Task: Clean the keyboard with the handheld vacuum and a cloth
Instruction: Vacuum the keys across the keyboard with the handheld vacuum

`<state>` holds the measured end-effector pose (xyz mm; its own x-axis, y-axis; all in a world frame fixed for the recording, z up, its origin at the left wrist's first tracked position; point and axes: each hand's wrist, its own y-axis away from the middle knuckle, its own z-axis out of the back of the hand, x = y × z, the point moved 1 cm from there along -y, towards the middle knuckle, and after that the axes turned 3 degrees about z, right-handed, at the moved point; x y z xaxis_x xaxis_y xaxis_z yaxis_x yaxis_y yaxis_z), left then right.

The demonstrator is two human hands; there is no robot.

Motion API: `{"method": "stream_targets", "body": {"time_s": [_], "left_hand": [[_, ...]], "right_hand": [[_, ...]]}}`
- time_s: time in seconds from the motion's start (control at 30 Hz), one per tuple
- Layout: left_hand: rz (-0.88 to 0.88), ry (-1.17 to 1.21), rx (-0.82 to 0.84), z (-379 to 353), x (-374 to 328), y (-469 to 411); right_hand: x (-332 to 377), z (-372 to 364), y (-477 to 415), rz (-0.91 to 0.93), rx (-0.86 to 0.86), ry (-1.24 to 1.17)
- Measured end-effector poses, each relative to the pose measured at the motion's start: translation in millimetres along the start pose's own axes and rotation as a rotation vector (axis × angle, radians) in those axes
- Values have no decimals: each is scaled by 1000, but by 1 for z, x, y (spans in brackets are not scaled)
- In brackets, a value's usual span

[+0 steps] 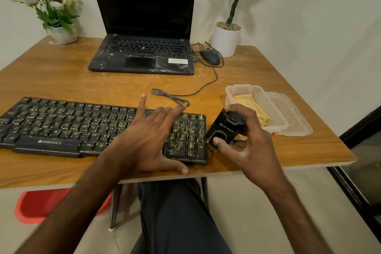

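Lying along the near edge of the wooden table (61, 76) in the head view, the black keyboard (61, 128) has the left hand (148, 138) resting flat on its right part, fingers spread wide and straight, thumb at the near rim. Just beside the keyboard's right end, the right hand (247, 136) grips the black handheld vacuum (223, 128), fingers curled over its top, thumb on its front. Behind that hand a yellow cloth (247, 100) lies in a clear container (276, 117).

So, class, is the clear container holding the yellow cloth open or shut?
Open. The container has no lid on; what looks like its lid lies beside it, and the yellow cloth lies uncovered inside.
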<state>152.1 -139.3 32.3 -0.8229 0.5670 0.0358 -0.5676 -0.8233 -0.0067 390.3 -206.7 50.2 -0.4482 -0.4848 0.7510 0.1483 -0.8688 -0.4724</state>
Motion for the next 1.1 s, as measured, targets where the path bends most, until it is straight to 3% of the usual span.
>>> {"method": "stream_targets", "body": {"time_s": [0.33,0.63,0.77,0.97,1.1], "left_hand": [[-4,43,-8,-5,-1,3],[85,84,-24,-7,-19,2],[91,52,-82,-11,-20,0],[82,29,-96,-8,-20,0],[88,10,-101,-6,-22,1]], "right_hand": [[6,2,16,-39,65,-316],[18,-4,-15,187,242,175],[26,0,-3,243,378,142],[16,0,-26,198,284,227],[26,5,-10,218,387,109]]}}
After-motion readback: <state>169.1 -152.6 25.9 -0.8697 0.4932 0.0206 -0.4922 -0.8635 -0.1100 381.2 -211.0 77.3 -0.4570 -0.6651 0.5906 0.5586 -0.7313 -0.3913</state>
